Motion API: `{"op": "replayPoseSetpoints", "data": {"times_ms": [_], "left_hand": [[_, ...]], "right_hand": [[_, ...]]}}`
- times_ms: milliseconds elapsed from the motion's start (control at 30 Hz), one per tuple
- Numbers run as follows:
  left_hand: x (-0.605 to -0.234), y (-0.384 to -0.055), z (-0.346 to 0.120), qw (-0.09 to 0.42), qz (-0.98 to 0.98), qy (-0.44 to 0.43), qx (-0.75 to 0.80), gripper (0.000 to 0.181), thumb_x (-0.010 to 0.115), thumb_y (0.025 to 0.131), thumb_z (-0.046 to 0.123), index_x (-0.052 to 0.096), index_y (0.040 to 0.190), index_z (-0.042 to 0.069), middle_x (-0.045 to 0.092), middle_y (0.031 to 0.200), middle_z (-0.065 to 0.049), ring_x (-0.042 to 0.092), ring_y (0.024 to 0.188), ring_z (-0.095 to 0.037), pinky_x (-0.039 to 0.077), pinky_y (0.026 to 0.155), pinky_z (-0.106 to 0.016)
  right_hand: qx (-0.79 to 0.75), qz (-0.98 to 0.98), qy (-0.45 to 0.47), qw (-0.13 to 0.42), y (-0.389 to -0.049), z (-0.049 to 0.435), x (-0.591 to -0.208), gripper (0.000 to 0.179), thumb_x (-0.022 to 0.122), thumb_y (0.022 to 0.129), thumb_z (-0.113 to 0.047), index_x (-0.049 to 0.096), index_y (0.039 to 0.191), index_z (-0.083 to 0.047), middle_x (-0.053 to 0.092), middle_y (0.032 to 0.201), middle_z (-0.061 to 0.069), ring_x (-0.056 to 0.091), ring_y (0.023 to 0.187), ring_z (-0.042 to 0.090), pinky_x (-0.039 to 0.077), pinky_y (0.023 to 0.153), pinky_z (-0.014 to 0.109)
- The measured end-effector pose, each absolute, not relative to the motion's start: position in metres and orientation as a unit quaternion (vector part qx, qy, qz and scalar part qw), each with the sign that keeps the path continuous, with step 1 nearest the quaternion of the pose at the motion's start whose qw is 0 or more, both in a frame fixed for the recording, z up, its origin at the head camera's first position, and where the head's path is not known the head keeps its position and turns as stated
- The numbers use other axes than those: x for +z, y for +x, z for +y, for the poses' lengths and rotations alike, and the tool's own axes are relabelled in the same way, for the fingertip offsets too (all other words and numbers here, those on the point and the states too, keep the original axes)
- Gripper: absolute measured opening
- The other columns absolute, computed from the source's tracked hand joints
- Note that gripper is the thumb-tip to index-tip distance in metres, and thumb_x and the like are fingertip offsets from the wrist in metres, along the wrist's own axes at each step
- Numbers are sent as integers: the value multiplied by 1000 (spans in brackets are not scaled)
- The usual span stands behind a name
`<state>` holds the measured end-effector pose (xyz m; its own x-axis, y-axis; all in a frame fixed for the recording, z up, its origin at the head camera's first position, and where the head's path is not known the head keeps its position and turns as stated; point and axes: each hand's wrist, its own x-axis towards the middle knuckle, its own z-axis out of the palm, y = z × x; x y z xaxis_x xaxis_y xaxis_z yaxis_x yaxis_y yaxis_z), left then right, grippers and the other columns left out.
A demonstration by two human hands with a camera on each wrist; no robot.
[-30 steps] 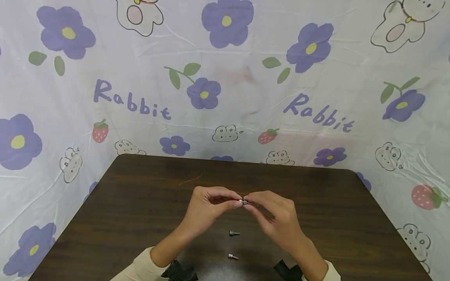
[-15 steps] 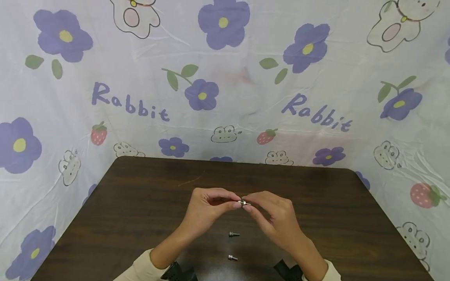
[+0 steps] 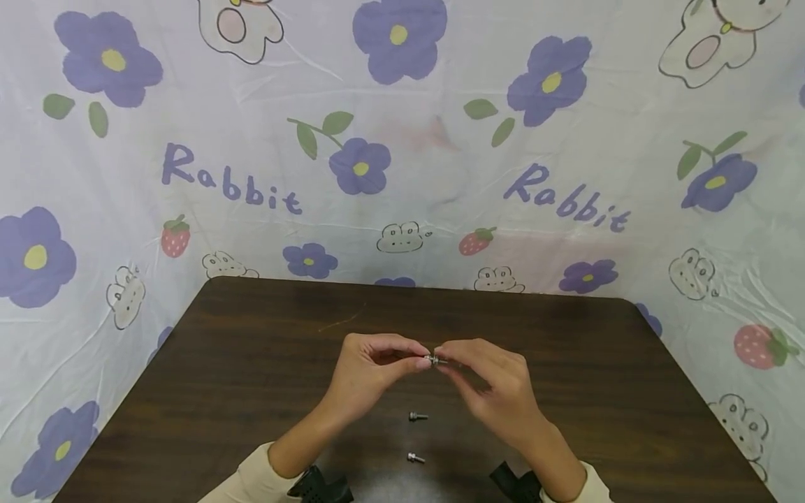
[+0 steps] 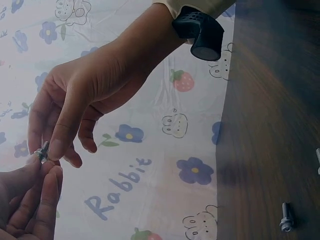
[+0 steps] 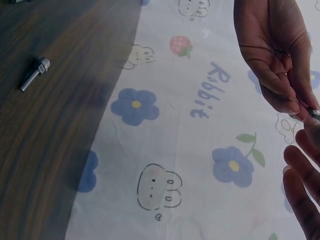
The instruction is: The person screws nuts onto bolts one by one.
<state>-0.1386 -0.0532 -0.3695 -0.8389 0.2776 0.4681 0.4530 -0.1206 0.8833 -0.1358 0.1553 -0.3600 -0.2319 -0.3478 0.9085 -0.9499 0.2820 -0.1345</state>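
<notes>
Over the middle of the table, my left hand (image 3: 367, 377) pinches a small silver bolt (image 3: 434, 360) between thumb and forefinger. Its shank points right, toward my right hand (image 3: 503, 391), whose thumb and forefinger close on the bolt from the other side, around the washers or nut on it. In the left wrist view the bolt (image 4: 42, 151) shows its threaded end near the right thumb. The right wrist view has only a bit of the bolt (image 5: 314, 114), mostly covered by fingertips. Nearer to me lie two similar bolts, an upper one (image 3: 418, 416) and a lower one (image 3: 416, 458).
The dark wooden table (image 3: 251, 363) has rounded far corners. A pale cloth (image 3: 440, 175) with flowers and rabbits hangs behind and beside it. Black wrist devices sit under both wrists, a left one (image 3: 321, 485) and a right one (image 3: 516, 483).
The right thumb and forefinger shift slightly about the held bolt, which tilts a little. My left hand keeps its pinch, and both loose bolts stay where they lay.
</notes>
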Motion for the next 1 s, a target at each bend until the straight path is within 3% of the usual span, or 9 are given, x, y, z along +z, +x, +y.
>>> {"op": "replayPoseSetpoints", "data": {"times_ms": [667,833,1000], "left_hand": [[-371,-138,-52,66,-663,-297,-684,8,80,87,7,80,95,4,77,89,-7,71,73,-17,59,61,-29],[-371,-138,-51,68,-660,-295,-687,8,80,87,7,80,95,3,77,90,-8,72,75,-18,59,62,-29],[-370,-139,-51,72,-656,-292,-692,9,81,86,6,80,95,3,77,90,-8,73,77,-19,60,64,-30]], "right_hand": [[367,-710,462,386,-136,158,-363,24,65,102,-23,76,94,-4,75,89,6,73,77,20,60,69,28],[362,-721,454,379,-135,159,-364,29,67,101,-28,75,104,-1,76,96,8,74,81,21,60,72,27],[363,-705,469,389,-135,158,-361,25,71,98,-20,72,107,2,75,97,10,73,79,21,59,71,25]]}}
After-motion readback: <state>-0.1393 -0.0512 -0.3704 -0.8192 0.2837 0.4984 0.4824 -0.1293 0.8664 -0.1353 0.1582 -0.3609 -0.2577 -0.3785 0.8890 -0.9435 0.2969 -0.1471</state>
